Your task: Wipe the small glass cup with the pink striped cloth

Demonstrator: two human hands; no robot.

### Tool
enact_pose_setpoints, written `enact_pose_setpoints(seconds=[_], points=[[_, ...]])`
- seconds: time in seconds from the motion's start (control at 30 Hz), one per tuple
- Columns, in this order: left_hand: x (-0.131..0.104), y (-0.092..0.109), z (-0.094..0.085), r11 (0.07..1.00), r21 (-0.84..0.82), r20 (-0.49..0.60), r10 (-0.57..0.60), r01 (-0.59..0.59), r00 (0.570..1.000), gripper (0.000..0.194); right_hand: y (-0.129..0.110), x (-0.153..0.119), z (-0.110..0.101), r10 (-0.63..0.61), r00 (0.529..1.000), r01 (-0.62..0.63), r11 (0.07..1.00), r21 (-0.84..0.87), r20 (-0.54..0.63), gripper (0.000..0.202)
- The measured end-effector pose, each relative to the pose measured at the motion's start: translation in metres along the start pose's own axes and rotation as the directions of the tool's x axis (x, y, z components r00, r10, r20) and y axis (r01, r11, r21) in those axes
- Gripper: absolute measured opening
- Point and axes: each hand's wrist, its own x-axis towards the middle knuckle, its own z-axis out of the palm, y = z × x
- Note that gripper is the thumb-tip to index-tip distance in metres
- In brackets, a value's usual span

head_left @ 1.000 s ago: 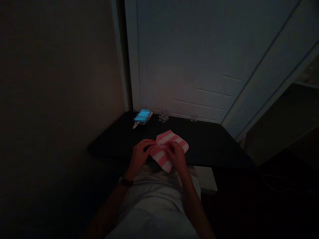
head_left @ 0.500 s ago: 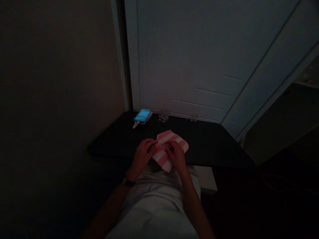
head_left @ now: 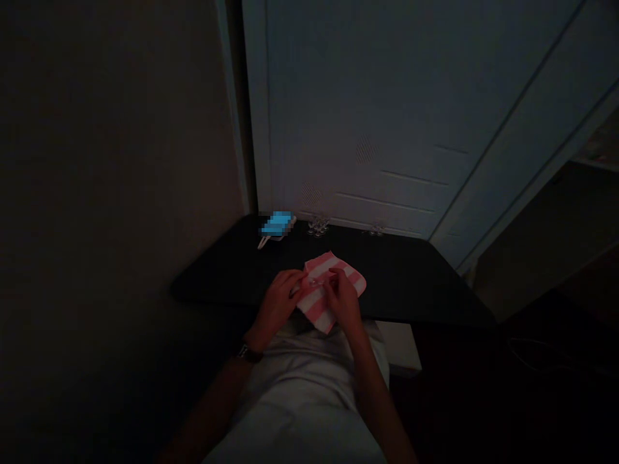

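A pink-and-white striped cloth [head_left: 318, 310] lies across the near edge of the dark table, under both hands. Over it is a small clear object [head_left: 316, 281], perhaps plastic or glass, too dim to name. My left hand [head_left: 282, 295] is closed at the cloth's left side, its fingertips pinching the clear object's left end. On the other side, my right hand [head_left: 344, 296] is closed, with thumb and fingers curled at the object's right end. The fingers partly hide what they grip.
The black table [head_left: 411, 280] meets a pale panel [head_left: 338, 96]. Along its back are a phone-like device [head_left: 277, 223] with a lit screen, a cluster of small clear pieces [head_left: 318, 225], and more clear pieces [head_left: 376, 229]. A white box [head_left: 399, 345] sits below the table's front edge.
My right hand's fingers have shifted slightly up and right over the cloth, showing more of the stripes between the hands. My left hand stays nearly in place.
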Motion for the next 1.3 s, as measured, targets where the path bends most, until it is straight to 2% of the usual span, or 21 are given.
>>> enact_pose_setpoints(seconds=[0.2, 0.6, 0.87, 1.1, 1.3], points=[[-0.0007, -0.0016, -0.0007, 1.000, 0.009, 0.017, 0.005, -0.006, 1.000, 0.027, 0.0006, 0.0010, -0.0003, 0.002, 1.000, -0.002, 1.000, -0.001, 0.004, 0.016], [-0.0013, -0.0014, -0.0007, 1.000, 0.005, 0.018, 0.021, -0.021, 1.000, 0.027, 0.0037, -0.0007, -0.0010, -0.011, 1.000, 0.010, 0.999, -0.041, -0.013, 0.020], [-0.0014, -0.0023, 0.0012, 0.999, 0.032, 0.009, 0.023, -0.023, 1.000, 0.027, 0.0054, 0.0019, -0.0003, 0.002, 0.996, -0.005, 1.000, -0.028, -0.093, 0.016], [-0.0011, 0.0009, -0.0002, 0.999, 0.035, 0.009, 0.025, -0.025, 1.000, 0.026, 0.0046, 0.0031, -0.0002, -0.020, 0.997, 0.015, 0.998, -0.061, -0.075, 0.017], [-0.0017, -0.0006, 0.0003, 0.998, 0.052, 0.015, 0.034, -0.035, 0.999, 0.026, 0.0012, 0.0023, -0.0011, -0.027, 0.998, 0.026, 1.000, -0.016, -0.059, 0.016]])
